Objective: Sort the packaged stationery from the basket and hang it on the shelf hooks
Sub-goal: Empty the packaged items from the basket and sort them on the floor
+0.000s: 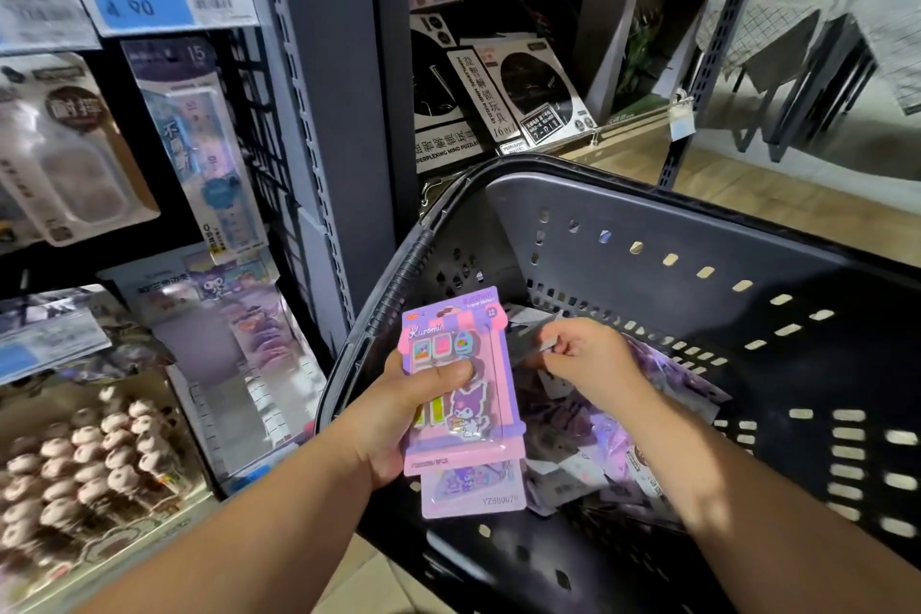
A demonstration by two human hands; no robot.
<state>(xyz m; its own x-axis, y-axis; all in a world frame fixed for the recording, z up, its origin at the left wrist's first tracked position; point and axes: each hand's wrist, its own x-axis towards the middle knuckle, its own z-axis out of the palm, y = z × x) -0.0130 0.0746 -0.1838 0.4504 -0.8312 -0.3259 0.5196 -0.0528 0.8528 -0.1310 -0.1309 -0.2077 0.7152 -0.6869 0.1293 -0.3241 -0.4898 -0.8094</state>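
While the left hand [398,414] gripped a pink pack [463,394], thumb curled across its front and fingers behind, a second pack [473,494] sat stacked under it and stuck out at six o'clock. At three o'clock from that hand, the right hand [588,354] was down inside the basket [648,234]. Its fingers were curled, and they seemed to pinch the edge of a grey pack [533,339], though the grip itself was partly hidden.

Below and to four o'clock of the right hand lay the loose purple packs [663,379], heaped on the basket floor. At nine to ten o'clock from the left hand stood the shelf, where hung packs [209,155] dangled under a blue price tag [139,3]. I could not make out the hooks themselves.

By my judgement, sorting was the step in hand: like packs were being gathered into the left hand, and nothing held had yet gone to a hook. The next move would likely call for lifting the grey pack free, checking it against the held ones, then turning to nine o'clock. There the matching row would have to be found and each hang-hole threaded onto its hook.
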